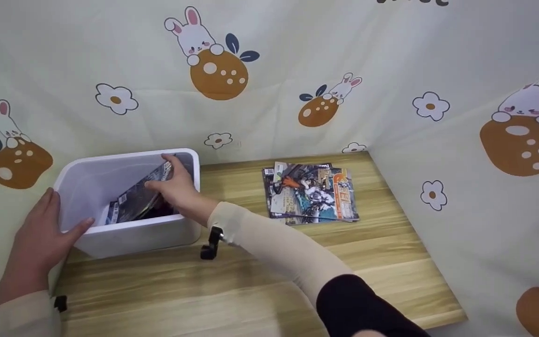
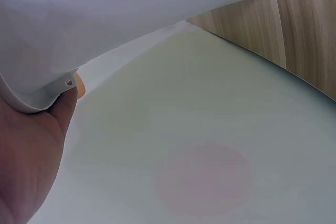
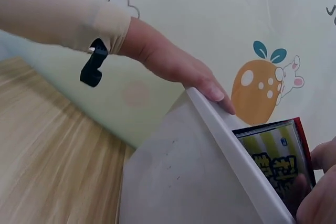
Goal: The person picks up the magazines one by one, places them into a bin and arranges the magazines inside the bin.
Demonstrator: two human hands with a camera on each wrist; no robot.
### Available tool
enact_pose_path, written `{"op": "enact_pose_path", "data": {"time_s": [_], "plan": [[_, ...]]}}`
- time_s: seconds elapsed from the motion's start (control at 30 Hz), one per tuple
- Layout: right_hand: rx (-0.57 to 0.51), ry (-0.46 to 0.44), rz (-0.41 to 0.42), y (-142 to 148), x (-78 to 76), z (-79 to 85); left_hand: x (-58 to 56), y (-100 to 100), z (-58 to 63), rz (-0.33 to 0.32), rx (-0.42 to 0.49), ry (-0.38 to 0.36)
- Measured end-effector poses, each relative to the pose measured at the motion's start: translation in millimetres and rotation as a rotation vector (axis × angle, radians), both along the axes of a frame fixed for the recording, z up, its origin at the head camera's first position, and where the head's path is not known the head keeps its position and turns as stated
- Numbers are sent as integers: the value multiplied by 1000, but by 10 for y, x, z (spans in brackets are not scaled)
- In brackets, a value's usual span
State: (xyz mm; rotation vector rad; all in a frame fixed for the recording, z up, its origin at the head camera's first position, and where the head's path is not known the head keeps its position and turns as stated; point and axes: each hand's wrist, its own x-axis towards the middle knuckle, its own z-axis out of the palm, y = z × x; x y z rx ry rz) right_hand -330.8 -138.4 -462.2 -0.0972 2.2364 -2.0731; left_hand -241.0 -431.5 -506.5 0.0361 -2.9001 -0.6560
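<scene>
A white plastic bin (image 1: 141,234) stands at the left of the wooden table. My left hand (image 1: 40,238) grips its left rim, thumb over the near corner; the left wrist view shows that hand (image 2: 31,145) at the rim's underside. Inside the bin, my right hand (image 1: 178,187) pinches dark-covered magazines (image 1: 141,194), which lean at a slant with their lower part hidden by the near wall. In the right wrist view the right hand (image 3: 323,184) holds the magazines (image 3: 273,156) by their edge, and the left hand (image 3: 181,66) rests across the opposite rim.
A small pile of colourful magazines (image 1: 314,194) lies on the wooden table (image 1: 367,262), right of the bin. Pale cloth (image 1: 269,70) printed with rabbits, oranges and flowers hangs behind and at the sides. Small black clips (image 1: 211,243) sit on both sleeves.
</scene>
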Motion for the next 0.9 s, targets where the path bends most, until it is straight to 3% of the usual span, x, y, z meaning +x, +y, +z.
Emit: {"op": "enact_pose_path", "data": {"time_s": [0.2,0.4,0.5,0.6,0.9], "plan": [[-85,68,-14,87,-1,20,-8,-20,-1,-7,12,-9],[-154,148,117,556,-40,129,-7,-11,33,-17,30,0],[-82,195,192,1034,-149,107,-1,9,57,-17,30,9],[45,248,204,1628,-297,-24,10,19,52,-15,30,4],[407,230,-23,3466,-592,-670,24,-12,15,-19,29,13]]}}
